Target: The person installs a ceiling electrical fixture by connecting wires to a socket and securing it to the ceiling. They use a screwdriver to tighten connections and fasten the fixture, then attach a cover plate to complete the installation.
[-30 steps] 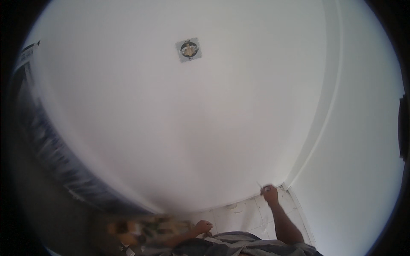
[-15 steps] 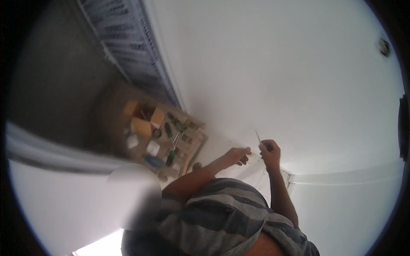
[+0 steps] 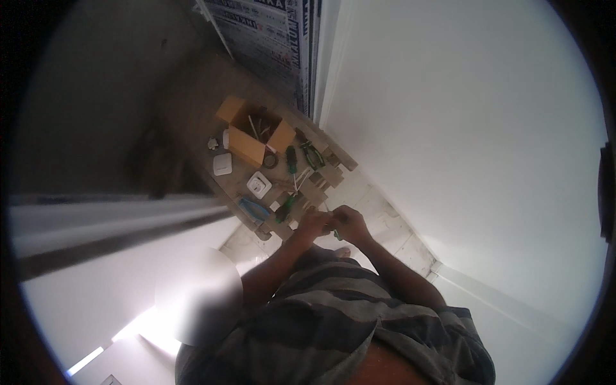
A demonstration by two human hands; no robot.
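My two hands meet in front of my body, close to the near edge of a wooden pallet. In my right hand [image 3: 350, 223] is a thin screwdriver; a bit of its green handle [image 3: 338, 235] shows below the fingers. My left hand [image 3: 314, 224] is closed against the right one, and its fingertips hide whatever is between them. Just beyond the left hand lies a green-handled screwdriver [image 3: 285, 208]. Blue-handled pliers [image 3: 255, 210] lie to its left, with a white wall socket [image 3: 259, 185] behind them.
On the pallet [image 3: 205, 106] stands an open cardboard box [image 3: 246, 146] with loose pieces inside. Around it are a tape roll [image 3: 270, 160], a white cover plate [image 3: 222, 164], another green screwdriver [image 3: 292, 159] and green-handled pliers [image 3: 314, 154]. A white wall [image 3: 462, 141] rises at right.
My view has swung right-to-left toward the pallet. My hands, apart before with the thin shaft standing out of the right one, are now together near the pallet's edge.
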